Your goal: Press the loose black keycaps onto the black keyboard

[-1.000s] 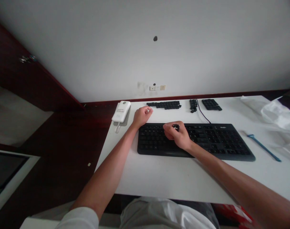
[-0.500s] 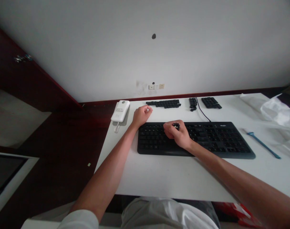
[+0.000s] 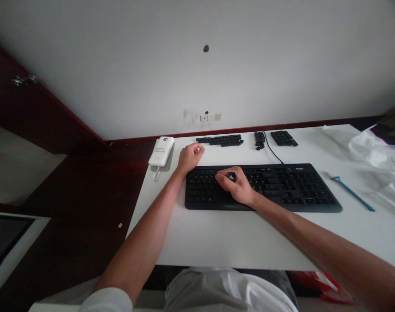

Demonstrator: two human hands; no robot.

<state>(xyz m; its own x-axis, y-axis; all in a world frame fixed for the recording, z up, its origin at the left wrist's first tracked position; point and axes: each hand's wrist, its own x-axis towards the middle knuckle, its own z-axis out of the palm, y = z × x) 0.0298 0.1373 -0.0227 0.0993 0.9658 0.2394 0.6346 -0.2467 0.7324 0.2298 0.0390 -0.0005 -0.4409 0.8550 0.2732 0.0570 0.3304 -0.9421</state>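
A black keyboard lies across the white table. My right hand is over its left half, closed in a fist around a small dark tool with a shiny end. Most of that tool is hidden in my fist, so its kind cannot be told. At the keyboard's far left corner rests my left hand, fingers loosely curled, with nothing visible in them. Just beyond it lie rows of loose black keycaps. Two smaller keycap groups, a narrow one and a wider one, sit farther right.
A white power bank with a short cable loop is at the table's left edge. The keyboard's black cord runs to the back. On the right are a thin blue stick-like tool and crumpled white plastic. A wall stands behind the table.
The whole view has shifted slightly. My right hand has turned a little over the keyboard, still gripping the dark tool. My left hand stays in place.
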